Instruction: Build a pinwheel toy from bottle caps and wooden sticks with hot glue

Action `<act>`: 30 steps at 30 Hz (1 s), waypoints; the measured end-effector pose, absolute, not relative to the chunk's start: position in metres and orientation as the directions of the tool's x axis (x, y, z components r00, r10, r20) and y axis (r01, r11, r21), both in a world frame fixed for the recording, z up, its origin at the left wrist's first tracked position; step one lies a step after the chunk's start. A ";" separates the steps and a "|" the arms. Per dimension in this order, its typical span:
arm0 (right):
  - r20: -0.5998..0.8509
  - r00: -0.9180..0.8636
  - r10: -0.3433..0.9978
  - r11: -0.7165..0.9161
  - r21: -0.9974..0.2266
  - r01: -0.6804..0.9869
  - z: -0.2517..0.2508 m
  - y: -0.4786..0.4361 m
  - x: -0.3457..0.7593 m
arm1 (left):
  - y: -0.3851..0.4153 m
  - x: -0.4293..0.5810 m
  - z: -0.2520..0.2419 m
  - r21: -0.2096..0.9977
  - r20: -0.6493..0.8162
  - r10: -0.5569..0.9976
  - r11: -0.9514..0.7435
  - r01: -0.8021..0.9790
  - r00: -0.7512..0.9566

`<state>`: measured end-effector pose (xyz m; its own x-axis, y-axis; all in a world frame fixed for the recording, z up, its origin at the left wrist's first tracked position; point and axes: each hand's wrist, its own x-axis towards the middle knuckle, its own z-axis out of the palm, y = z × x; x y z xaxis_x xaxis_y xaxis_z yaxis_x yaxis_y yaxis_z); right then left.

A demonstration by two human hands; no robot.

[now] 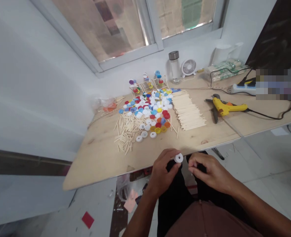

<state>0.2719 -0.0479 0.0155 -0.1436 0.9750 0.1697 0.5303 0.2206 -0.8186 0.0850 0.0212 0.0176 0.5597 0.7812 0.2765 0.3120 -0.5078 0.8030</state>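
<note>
Between thumb and fingers, my left hand (162, 171) holds a white bottle cap (178, 158) with a dark hole in its middle, just off the table's front edge. My right hand (208, 169) is to the right of the cap, apart from it, with fingers curled and thumb near them; whatever it may hold is too small to make out. Beyond my hands, a heap of coloured caps (145, 107) lies on the wooden table (101, 158). Short sticks (128, 130) are scattered at its front left, and flat wooden sticks (188, 112) lie in a row to its right.
A yellow glue gun (225, 106) lies at the right, its black cable running to the right. Along the back stand small stick-and-cap models (149, 84), a glass bottle (175, 69) and a white fan (189, 67). A power strip (244, 89) is at the far right.
</note>
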 end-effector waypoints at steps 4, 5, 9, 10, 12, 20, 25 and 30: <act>0.193 -0.150 0.970 0.244 -0.810 0.534 0.017 -0.044 0.265 | 0.019 0.087 0.016 0.784 0.313 0.775 -0.537 0.311 0.549; 0.184 -0.136 0.974 0.228 -0.819 0.527 0.018 -0.043 0.263 | 0.019 0.088 0.015 0.778 0.323 0.772 -0.546 0.312 0.547; 0.101 -0.020 0.995 0.097 -0.856 0.508 0.019 -0.039 0.258 | 0.014 0.089 0.014 0.738 0.364 0.744 -0.597 0.314 0.560; 0.073 -0.006 0.997 0.066 -0.861 0.505 0.018 -0.038 0.257 | 0.013 0.089 0.014 0.726 0.374 0.734 -0.612 0.314 0.567; 0.017 -0.011 1.000 0.020 -0.881 0.472 0.015 -0.037 0.257 | 0.010 0.089 0.015 0.702 0.390 0.715 -0.638 0.315 0.580; -0.079 -0.094 0.992 -0.065 -0.988 0.143 0.004 -0.038 0.260 | 0.007 0.086 0.012 0.665 0.443 0.670 -0.691 0.282 0.596; -0.071 -0.075 0.995 -0.062 -0.990 0.125 0.001 -0.040 0.258 | 0.008 0.086 0.009 0.694 0.408 0.696 -0.657 0.295 0.591; -0.021 -0.047 0.999 -0.008 -0.965 0.262 0.001 -0.043 0.259 | 0.018 0.081 0.003 0.751 0.323 0.792 -0.547 0.369 0.517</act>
